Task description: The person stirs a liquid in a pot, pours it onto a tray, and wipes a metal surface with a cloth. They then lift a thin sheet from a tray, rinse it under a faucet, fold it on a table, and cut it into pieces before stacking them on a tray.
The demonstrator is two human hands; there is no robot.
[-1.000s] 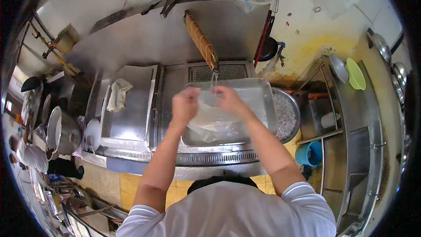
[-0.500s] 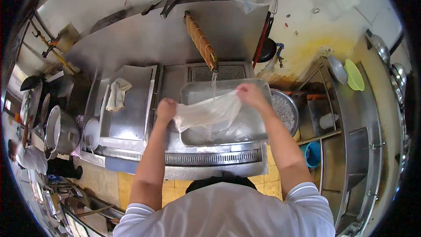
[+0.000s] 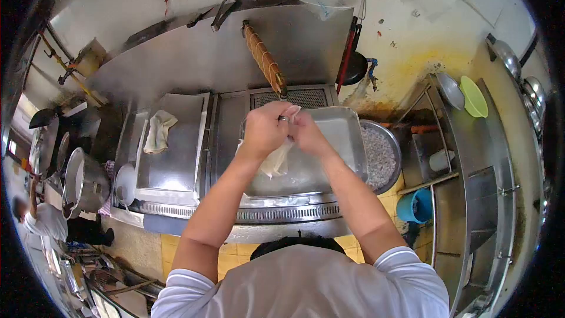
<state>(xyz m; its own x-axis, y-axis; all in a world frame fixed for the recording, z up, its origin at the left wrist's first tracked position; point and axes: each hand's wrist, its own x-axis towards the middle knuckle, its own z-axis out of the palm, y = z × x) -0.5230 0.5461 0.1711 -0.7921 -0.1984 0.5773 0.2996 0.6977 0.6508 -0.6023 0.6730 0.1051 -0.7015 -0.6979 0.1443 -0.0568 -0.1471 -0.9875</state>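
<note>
Over the rectangular metal tray (image 3: 335, 135), my left hand (image 3: 265, 129) and my right hand (image 3: 307, 134) are close together. Both are closed on a thin white cloth (image 3: 276, 164), which is bunched between them. Its loose end hangs down toward the tray, and a small piece sticks up above the fingers. A ring is on a finger of my left hand. Just beyond the hands is the end of a faucet pipe (image 3: 263, 56) wrapped in brown material and string. My hands hide whether water runs from it.
A second folded cloth (image 3: 158, 132) lies on the steel counter to the left. Right of the tray stands a metal bowl (image 3: 395, 168) of pale, grainy contents. A blue bucket (image 3: 414, 206) is lower right. Far left, a person (image 3: 44, 221) in white stands behind a large pot (image 3: 94, 185).
The cloth was stretched wide under running water between my separated hands. My hands have come together near the faucet, and the cloth is gathered between them.
</note>
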